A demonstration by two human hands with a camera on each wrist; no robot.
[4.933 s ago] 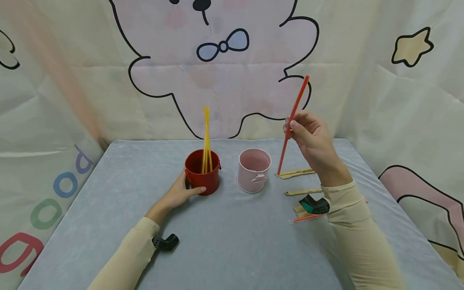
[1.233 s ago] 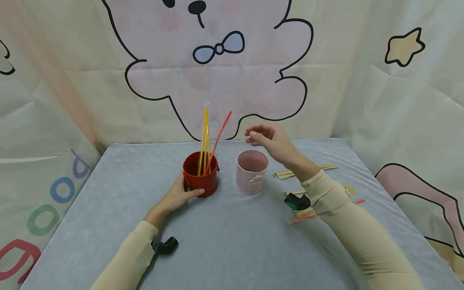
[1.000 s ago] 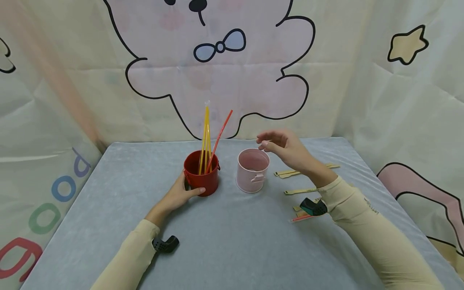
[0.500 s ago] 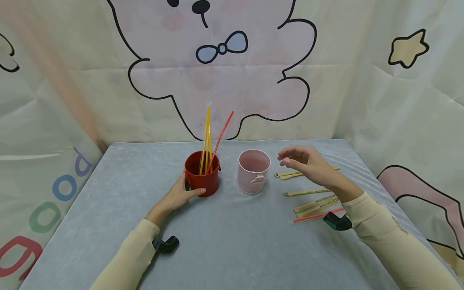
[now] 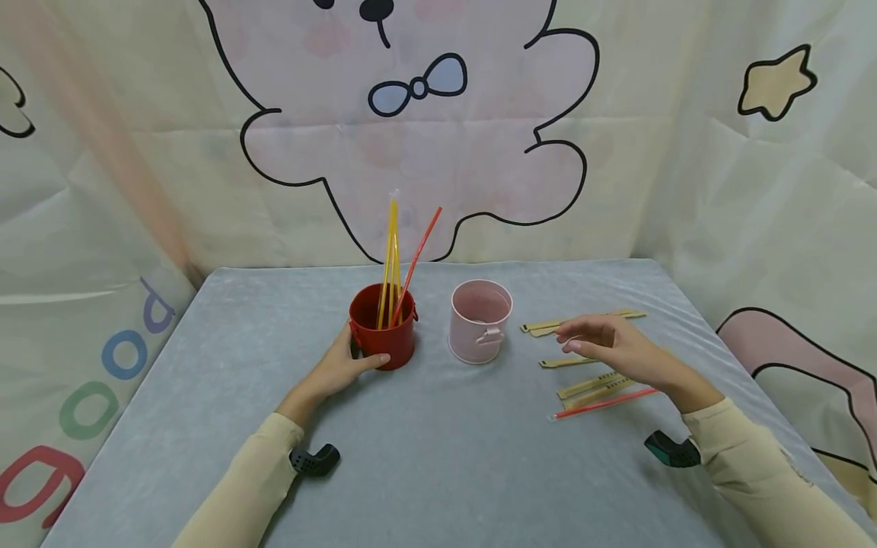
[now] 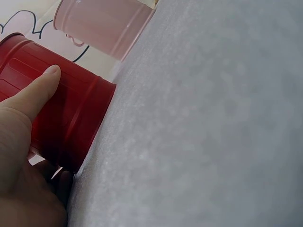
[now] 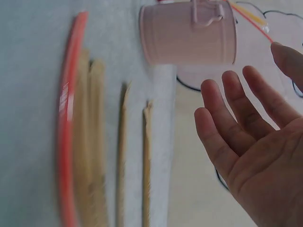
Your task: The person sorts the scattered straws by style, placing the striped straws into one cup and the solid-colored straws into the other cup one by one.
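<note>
My left hand (image 5: pixel 339 365) holds a small red metal bucket (image 5: pixel 399 348) low on its side. In the left wrist view the thumb (image 6: pixel 40 92) lies across the bucket's wall; its other fingers are partly hidden behind. Several yellow straws (image 5: pixel 388 259) and one red straw (image 5: pixel 423 242) stand in this bucket, the red one leaning right. My right hand (image 5: pixel 620 348) is over the right side of the table, fingers loosely bent and holding nothing. Around it lie slim tan paper-wrapped sticks (image 5: pixel 594 392) with printing and a red straw (image 5: pixel 603 403) in clear wrapping.
A pink metal bucket (image 5: pixel 469 344) with a small side handle stands between the red bucket and the paper-wrapped sticks. A pale blue cloth (image 5: pixel 445 472) covers the table. Behind it hangs a cream curtain (image 5: pixel 630 152) with cartoon drawings.
The right hand first held a red straw upright; that straw now stands in the red bucket. Empty, the hand has since moved right and down toward the wrapped sticks. The left hand stays put.
</note>
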